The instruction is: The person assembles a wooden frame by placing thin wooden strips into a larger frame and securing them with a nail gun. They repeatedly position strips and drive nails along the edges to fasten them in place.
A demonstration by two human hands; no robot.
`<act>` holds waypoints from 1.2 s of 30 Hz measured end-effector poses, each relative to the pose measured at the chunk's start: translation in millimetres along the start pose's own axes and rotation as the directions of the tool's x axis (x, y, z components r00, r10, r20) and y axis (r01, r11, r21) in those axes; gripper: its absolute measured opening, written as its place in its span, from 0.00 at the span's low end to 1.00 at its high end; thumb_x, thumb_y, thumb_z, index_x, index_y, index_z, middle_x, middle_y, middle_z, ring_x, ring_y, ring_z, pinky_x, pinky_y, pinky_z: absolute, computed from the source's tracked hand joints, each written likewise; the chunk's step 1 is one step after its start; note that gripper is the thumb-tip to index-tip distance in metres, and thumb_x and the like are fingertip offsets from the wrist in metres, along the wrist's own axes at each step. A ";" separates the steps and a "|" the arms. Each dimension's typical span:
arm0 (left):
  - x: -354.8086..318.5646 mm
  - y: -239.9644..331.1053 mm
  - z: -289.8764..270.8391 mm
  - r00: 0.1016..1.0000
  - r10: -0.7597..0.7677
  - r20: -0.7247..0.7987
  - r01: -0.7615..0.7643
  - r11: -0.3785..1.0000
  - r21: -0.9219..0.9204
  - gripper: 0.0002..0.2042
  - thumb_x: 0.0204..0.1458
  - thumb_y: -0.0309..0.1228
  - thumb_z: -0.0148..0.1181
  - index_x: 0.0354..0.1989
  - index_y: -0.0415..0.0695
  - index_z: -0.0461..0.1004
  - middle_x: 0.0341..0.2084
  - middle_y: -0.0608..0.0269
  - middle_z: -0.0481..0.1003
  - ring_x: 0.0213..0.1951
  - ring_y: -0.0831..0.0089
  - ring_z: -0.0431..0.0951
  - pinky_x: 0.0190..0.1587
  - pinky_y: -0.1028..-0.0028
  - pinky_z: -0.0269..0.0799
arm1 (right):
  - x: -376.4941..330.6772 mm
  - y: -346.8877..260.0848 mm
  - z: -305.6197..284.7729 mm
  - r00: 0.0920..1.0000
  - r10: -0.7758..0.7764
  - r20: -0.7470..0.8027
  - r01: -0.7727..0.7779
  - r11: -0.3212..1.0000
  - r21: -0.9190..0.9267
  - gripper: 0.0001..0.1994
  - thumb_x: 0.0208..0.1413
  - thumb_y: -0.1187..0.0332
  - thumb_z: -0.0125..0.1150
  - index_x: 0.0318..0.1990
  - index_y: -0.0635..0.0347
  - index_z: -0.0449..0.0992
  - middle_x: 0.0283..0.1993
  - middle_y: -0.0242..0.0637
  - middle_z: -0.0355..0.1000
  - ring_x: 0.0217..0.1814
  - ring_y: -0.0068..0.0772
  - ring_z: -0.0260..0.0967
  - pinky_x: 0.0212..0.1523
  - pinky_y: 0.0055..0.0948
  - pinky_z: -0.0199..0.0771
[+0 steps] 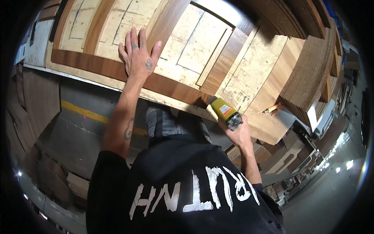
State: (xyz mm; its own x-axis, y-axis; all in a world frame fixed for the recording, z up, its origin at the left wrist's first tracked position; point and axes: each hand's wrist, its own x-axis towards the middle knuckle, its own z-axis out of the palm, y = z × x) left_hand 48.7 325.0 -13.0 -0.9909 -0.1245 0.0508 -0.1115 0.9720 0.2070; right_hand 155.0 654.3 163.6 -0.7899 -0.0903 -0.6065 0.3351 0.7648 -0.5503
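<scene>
A brown wooden frame [171,84] with several crosspieces lies on a pale, marked worktop [253,76]. My left hand [140,58] is spread flat, its heel over the frame's near rail and its fingers reaching past it beside a crosspiece. My right hand [239,132] is closed around a yellow-green nail gun [225,109] with a black end cap. The gun's nose is at the frame's near right corner; whether it touches the wood I cannot tell. A thin pale strip [214,56] lies along the inside of the right crosspiece.
Brown boards [307,78] are stacked at the right of the worktop. A small orange tool [272,108] lies in front of them. More panels [35,101] stand at the left, by a floor with a yellow line [83,112]. The worktop's near edge runs before my body.
</scene>
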 end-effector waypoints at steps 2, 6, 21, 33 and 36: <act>-1.1 -1.2 5.3 0.998 0.030 -0.063 -0.031 0.999 -0.014 0.40 0.63 0.64 0.41 0.72 0.44 0.60 0.73 0.48 0.55 0.75 0.51 0.50 0.73 0.43 0.36 | -0.7 23.5 10.9 0.998 0.033 0.058 -0.034 0.999 0.017 0.16 0.47 0.71 0.70 0.43 0.67 0.78 0.33 0.56 0.79 0.39 0.59 0.80 0.39 0.42 0.79; -6.8 -3.2 12.1 0.990 0.058 -0.127 -0.059 0.998 -0.004 0.39 0.62 0.64 0.46 0.71 0.45 0.63 0.72 0.51 0.59 0.74 0.53 0.53 0.73 0.45 0.40 | 2.0 37.6 20.0 0.999 0.007 0.049 -0.003 0.997 -0.071 0.15 0.46 0.72 0.72 0.42 0.68 0.79 0.32 0.53 0.80 0.35 0.52 0.81 0.37 0.38 0.79; -3.3 12.1 -9.4 0.995 -0.017 -0.099 0.011 0.998 -0.059 0.36 0.59 0.52 0.58 0.64 0.31 0.67 0.65 0.39 0.66 0.68 0.45 0.61 0.71 0.49 0.49 | 10.2 44.7 21.9 0.999 -0.033 0.037 0.035 0.997 -0.071 0.15 0.47 0.73 0.71 0.42 0.69 0.79 0.31 0.53 0.80 0.33 0.52 0.81 0.35 0.37 0.79; -3.7 9.9 -8.4 0.996 -0.013 -0.085 0.009 0.999 -0.053 0.35 0.59 0.51 0.58 0.63 0.30 0.68 0.64 0.38 0.66 0.69 0.45 0.60 0.71 0.49 0.49 | 12.1 44.0 22.9 0.999 0.009 0.045 -0.005 0.997 -0.073 0.13 0.46 0.74 0.69 0.39 0.68 0.76 0.28 0.56 0.77 0.34 0.60 0.78 0.35 0.42 0.79; -1.4 11.7 -8.9 0.997 -0.001 -0.082 -0.002 0.999 -0.043 0.35 0.59 0.52 0.57 0.63 0.30 0.67 0.64 0.38 0.66 0.69 0.45 0.60 0.71 0.49 0.48 | 10.5 43.6 23.7 0.999 0.036 0.039 -0.033 0.996 -0.077 0.13 0.46 0.74 0.70 0.39 0.68 0.76 0.28 0.56 0.77 0.34 0.59 0.79 0.35 0.42 0.79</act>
State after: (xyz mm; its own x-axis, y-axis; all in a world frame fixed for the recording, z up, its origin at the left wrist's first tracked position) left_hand 49.5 334.8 -2.0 -0.9813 -0.1416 0.1305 -0.1058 0.9627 0.2491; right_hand 173.5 671.6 119.6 -0.7566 -0.0878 -0.6480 0.3202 0.8143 -0.4841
